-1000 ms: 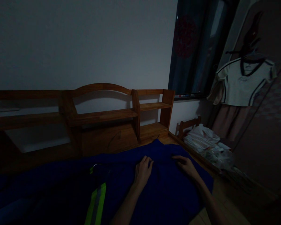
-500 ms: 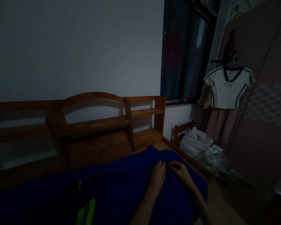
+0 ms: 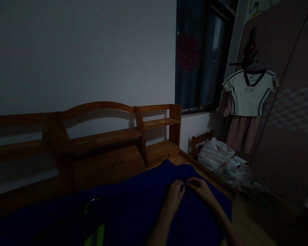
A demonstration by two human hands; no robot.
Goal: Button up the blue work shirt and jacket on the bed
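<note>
Beyond the hands and to their left, a wooden shelf (image 3: 105,136) is standing along the wall (image 3: 92,51). Nearer, left of the left hand (image 3: 175,194), a yellow-green stripe (image 3: 100,235) is showing against the blue cloth (image 3: 133,208), which is lying spread beneath both hands. The left hand is resting there, fingers curled in. Just beside it, the right hand (image 3: 199,188) is holding its thumb and forefinger nearly together; I cannot tell whether either is gripping a fold. Right of both, plastic bags (image 3: 215,153) are lying heaped, and a white shirt (image 3: 250,97) is hanging past them.
</note>
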